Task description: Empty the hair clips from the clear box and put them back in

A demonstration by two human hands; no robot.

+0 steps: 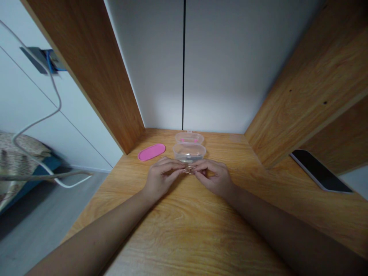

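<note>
Between my two hands is a small, shiny, gold-coloured metal piece [189,169]; it is too small to tell its kind. My left hand [164,174] pinches its left side with thumb and forefinger. The fingertips of my right hand [214,175] close on its right side. Just behind my fingers stands a clear plastic case [189,150], its lid raised at the back with pink bits showing on it. My fingers partly cover the front of the case. A flat pink oval piece [151,152] with a raised rim lies to the left, apart from my hand.
The wooden desk [184,230] is bounded by a white back panel [218,76] and wooden side panels. A dark-screened phone or tablet [319,170] lies at the right. A white cable [59,96] hangs at the left, near patterned fabric [23,147].
</note>
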